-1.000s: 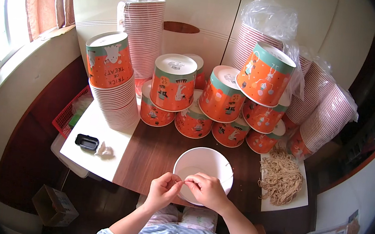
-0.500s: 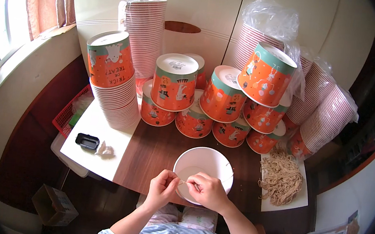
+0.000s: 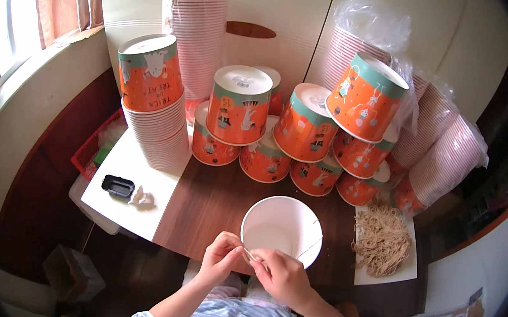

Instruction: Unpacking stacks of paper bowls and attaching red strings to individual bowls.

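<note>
Where the two hands meet at the near rim of the white bucket point(image 3: 282, 227), the left hand point(image 3: 219, 259) and right hand point(image 3: 281, 277) each pinch one end of a short length of tan string point(image 3: 248, 255), thumb and forefinger pressed together on it. What the string is tied to cannot be made out; the fingers cover the spot.

Pose: both forearms enter from the lower edge, wrists bent inward, knuckles up, striped sleeves cut off at the bottom.

Bucket: one, open, mouth up, on the brown table point(image 3: 211, 200) directly beyond the hands; a thin line of string point(image 3: 308, 248) crosses its right inner wall.

Right of the grip: one heap of tan strings point(image 3: 381, 239) on a white sheet point(image 3: 386, 277), count not readable.

Left of the grip: one small black tray point(image 3: 118, 186), one crumpled white scrap point(image 3: 143, 198).

Beyond the bucket: orange printed buckets point(image 3: 238, 114), about nine upside down in two tiers, the rear ones partly hidden; one more tops a nested stack point(image 3: 157, 132). Further nested stacks point(image 3: 198, 33) stand behind, some in clear plastic, number uncertain.
</note>
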A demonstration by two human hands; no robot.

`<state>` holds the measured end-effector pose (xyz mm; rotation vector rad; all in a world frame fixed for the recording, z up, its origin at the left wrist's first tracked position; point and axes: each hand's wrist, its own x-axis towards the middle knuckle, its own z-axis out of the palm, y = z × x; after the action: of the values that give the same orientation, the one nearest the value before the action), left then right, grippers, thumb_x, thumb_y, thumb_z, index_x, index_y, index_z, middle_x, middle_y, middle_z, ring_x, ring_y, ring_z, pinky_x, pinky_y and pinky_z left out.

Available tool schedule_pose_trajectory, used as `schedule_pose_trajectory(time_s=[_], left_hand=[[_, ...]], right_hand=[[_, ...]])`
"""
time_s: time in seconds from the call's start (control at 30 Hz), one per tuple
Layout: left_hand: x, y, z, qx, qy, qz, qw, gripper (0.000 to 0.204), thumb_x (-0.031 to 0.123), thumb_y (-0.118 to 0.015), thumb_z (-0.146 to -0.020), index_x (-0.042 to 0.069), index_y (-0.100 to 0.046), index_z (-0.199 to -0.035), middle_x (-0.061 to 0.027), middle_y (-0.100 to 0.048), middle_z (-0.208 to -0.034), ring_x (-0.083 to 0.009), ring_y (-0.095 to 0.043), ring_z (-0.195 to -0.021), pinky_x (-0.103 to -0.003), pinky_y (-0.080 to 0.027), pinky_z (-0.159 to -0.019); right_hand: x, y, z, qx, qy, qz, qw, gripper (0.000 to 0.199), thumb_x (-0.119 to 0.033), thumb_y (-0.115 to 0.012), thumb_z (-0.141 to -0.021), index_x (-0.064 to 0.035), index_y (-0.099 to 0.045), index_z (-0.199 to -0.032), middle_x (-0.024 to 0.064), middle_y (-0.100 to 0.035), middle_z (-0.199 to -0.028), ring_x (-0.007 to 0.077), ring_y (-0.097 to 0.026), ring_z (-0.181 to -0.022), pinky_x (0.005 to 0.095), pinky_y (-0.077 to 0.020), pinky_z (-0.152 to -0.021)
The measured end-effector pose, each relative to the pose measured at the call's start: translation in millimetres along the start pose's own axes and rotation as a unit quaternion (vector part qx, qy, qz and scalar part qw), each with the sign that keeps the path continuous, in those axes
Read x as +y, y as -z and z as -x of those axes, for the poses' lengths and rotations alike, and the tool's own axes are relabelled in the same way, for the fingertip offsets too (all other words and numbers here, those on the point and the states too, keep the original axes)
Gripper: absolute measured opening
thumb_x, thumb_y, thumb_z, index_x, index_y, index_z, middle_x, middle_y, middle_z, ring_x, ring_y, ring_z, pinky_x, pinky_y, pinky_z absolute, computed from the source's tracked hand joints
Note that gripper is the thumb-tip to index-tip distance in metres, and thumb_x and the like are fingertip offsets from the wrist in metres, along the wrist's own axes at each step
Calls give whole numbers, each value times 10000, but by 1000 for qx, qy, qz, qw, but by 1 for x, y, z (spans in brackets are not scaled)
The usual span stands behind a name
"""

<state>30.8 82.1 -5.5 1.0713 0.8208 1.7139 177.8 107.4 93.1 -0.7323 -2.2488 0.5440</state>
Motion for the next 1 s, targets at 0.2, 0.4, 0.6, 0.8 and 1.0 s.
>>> schedule_pose_trajectory(time_s=[0.2, 0.4, 0.6, 0.8, 1.0], left_hand=[[-4, 6, 24, 72, 87, 80, 990, 119, -27, -517, -818, 0, -514, -934, -38, -502, -957, -79, -505, -864, -219, -406, -782], [-1, 7, 46, 6, 155, -1, 988, 93, 33, -526, -839, -18, -578, -896, -33, -540, -895, -102, -517, -844, -218, -406, -757], [-4, -3, 43, -14, 118, -47, 992, 62, 24, -591, -796, 5, -609, -852, -43, -522, -909, -108, -500, -883, -234, -422, -742], [-11, -5, 45, -17, 153, -25, 988, 51, 42, -598, -800, 17, -616, -841, -36, -527, -881, -107, -503, -845, -217, -407, -738], [-11, -7, 40, 16, 237, 210, 948, 27, 22, -584, -809, 9, -592, -831, -33, -549, -905, -103, -520, -828, -220, -410, -737]], right_hand=[[-7, -31, 52, 2, 115, 222, 968, 138, -160, -593, -728, -131, -541, -853, -48, -572, -841, 77, -544, -792, 345, -332, -797], [15, -53, 74, 49, 65, 311, 947, 64, -164, -591, -745, -173, -567, -803, -87, -609, -833, 69, -555, -868, 364, -239, -843], [20, -56, 71, 49, 69, 288, 954, 78, -144, -615, -724, -162, -570, -785, -86, -618, -795, 64, -565, -830, 347, -256, -774], [31, -55, 74, 102, 61, 208, 971, 324, -94, -696, -636, -155, -532, -909, -100, -592, -775, 59, -557, -756, 342, -261, -733], [43, -54, 78, 84, 104, 173, 976, 225, -106, -615, -698, -177, -494, -874, -129, -592, -801, 37, -540, -755, 345, -244, -733]])
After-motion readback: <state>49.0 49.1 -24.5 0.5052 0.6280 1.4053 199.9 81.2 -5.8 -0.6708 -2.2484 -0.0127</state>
